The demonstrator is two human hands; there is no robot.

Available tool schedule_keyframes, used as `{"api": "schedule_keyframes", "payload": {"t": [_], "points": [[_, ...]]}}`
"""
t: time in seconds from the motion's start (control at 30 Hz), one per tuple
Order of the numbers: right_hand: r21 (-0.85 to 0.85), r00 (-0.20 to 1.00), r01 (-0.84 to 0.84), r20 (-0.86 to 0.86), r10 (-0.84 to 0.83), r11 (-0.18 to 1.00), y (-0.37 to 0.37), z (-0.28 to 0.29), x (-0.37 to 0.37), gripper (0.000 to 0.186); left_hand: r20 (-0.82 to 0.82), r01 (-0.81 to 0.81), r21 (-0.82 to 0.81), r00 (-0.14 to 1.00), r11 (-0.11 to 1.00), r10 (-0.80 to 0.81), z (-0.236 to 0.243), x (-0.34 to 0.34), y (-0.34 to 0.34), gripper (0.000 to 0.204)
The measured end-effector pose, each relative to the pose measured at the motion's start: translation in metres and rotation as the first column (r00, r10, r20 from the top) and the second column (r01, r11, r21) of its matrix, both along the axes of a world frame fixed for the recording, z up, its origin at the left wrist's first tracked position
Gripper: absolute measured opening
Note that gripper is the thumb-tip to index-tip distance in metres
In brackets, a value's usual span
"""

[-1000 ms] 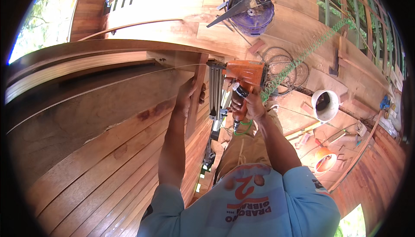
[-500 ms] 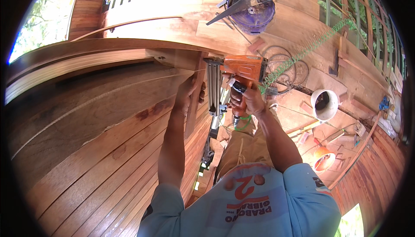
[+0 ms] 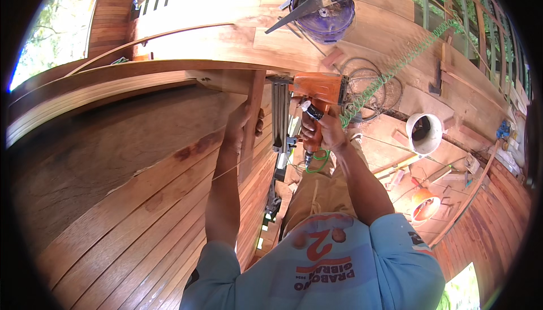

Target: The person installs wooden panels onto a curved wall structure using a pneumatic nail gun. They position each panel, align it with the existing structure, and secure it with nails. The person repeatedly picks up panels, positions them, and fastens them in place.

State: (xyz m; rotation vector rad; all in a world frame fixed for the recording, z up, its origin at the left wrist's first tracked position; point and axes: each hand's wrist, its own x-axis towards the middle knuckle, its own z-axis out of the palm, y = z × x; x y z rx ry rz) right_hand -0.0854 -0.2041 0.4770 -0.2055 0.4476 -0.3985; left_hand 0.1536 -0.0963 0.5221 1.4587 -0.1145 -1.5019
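My left hand [image 3: 238, 121] is wrapped round a narrow reddish wooden strip [image 3: 255, 90], its fingertips showing on the strip's right side. The strip stands against the plank wall [image 3: 164, 214], its far end meeting a long curved wooden rail [image 3: 147, 68]. In my right hand [image 3: 330, 131] is an orange nail gun [image 3: 317, 85], gripped by its handle. The gun's nose lies close to the strip's far end; whether they touch I cannot tell. A green coiled air hose [image 3: 390, 72] trails off behind the gun. Something black with a pale tip [image 3: 311, 110] sits by my right fingers.
A handsaw [image 3: 305, 11] rests across a purple round tub [image 3: 331, 24] on the plank floor. To the right stand a white bucket [image 3: 435, 140] and an orange bucket [image 3: 425, 205] among wood offcuts. A hammer [image 3: 436, 81] lies near the slatted railing.
The pale cord that crossed the dark board has shifted nearer, and a thin line now shows at my left forearm. Both hands keep their grips, with the view slightly shifted.
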Motion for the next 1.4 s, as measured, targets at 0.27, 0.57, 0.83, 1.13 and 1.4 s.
{"api": "schedule_keyframes", "payload": {"t": [0.27,0.57,0.83,1.13,1.4], "points": [[0.004,1.000,-0.021,0.022,0.021,1.000,0.004,-0.007,0.009,0.044,0.004,0.015,-0.038,1.000,0.999,-0.015,-0.002,0.000,0.002,0.061],[0.038,0.999,-0.007,-0.054,0.009,0.999,0.011,-0.013,0.012,0.041,0.045,-0.032,0.029,0.999,0.999,0.031,0.001,-0.004,0.000,0.052],[0.010,0.998,0.015,0.060,-0.015,1.000,0.011,-0.005,0.003,0.054,0.027,0.014,-0.013,1.000,1.000,-0.013,0.001,0.000,0.002,0.061],[0.025,0.996,-0.039,0.086,0.036,0.999,0.013,0.003,0.006,0.048,0.107,0.031,0.011,0.994,0.999,-0.032,-0.001,-0.002,0.002,0.057],[0.022,0.999,-0.025,-0.031,0.025,0.999,0.020,0.002,0.009,0.038,0.071,0.012,0.017,0.997,1.000,-0.013,-0.005,0.001,0.004,0.052]]}}
